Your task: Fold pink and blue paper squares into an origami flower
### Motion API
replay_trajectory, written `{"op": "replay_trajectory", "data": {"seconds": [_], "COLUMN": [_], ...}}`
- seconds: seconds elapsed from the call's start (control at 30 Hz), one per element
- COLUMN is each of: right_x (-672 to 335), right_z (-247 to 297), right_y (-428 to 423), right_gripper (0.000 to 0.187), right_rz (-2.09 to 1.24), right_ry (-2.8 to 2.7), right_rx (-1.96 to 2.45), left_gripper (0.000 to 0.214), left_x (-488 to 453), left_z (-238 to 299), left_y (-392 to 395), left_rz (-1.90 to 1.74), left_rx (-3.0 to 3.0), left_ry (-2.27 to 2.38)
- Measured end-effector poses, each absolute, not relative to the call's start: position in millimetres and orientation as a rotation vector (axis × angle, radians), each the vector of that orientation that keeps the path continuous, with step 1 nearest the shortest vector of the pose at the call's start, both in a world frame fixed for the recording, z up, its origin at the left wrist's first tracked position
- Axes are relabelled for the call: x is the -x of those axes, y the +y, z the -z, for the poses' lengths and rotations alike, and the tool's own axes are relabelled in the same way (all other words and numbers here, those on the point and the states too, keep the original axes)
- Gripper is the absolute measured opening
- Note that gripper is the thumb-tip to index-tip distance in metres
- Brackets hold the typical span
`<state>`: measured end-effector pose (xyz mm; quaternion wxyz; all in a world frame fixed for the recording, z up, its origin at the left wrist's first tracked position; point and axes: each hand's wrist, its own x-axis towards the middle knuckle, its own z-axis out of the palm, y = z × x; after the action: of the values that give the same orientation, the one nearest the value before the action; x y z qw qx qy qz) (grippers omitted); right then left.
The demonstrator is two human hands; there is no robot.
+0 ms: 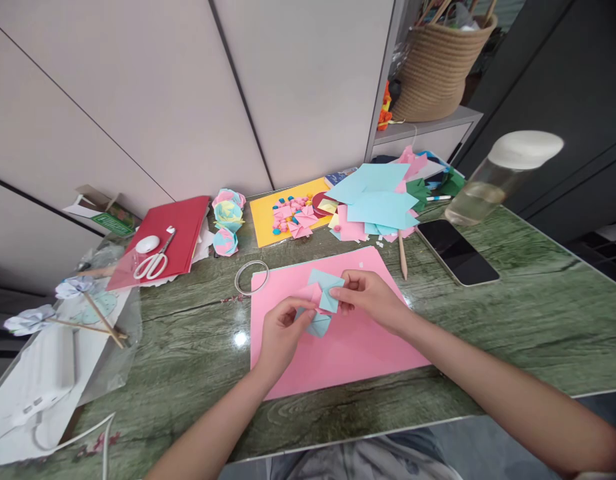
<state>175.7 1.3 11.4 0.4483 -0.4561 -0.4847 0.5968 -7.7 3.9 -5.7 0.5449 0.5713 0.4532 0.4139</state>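
Observation:
Between my two hands, above a pink sheet (348,353), is a folded paper piece (329,287) in light blue and pink. My left hand (284,328) pinches its lower left side, thumb on top, where pink and blue flaps meet. My right hand (371,297) grips the blue flap at its right edge between thumb and fingers. Parts of the folds are covered by my fingertips. A roll of clear tape (252,291) lies at the pink sheet's upper left corner.
Scissors (152,265) rest on a red folder (181,223). Paper balls (228,217) stand beside a yellow sheet (262,223) bearing small folded pieces. Blue papers (381,207), a wooden stick (403,257), a phone (458,253) and a bottle (475,193) are at right. Paper flowers (31,320) lie left.

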Motion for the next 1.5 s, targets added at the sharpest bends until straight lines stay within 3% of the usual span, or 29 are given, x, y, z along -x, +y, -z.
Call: {"op": "replay_trajectory", "data": {"seconds": [0.47, 0.93, 1.5], "right_x": [-170.8, -171.7, -175.9], "right_z": [-9.3, -8.5, -8.8], "right_y": [-3.9, 0.5, 0.1], "right_gripper": [0.027, 0.023, 0.023], "right_rz": [-1.190, -1.271, -1.145], "right_ry": [-1.361, -1.348, -1.455], "right_rx": [1.273, 1.252, 1.302], "left_gripper": [0.011, 0.014, 0.022], "left_x": [6.4, 4.0, 6.8], "left_z": [6.8, 6.9, 1.8], "left_y": [2.9, 3.7, 3.6], "left_rz": [-0.970, -0.961, -0.973], "left_rx": [-1.244, -1.226, -1.311], "left_ry": [0.986, 0.989, 0.994]}}
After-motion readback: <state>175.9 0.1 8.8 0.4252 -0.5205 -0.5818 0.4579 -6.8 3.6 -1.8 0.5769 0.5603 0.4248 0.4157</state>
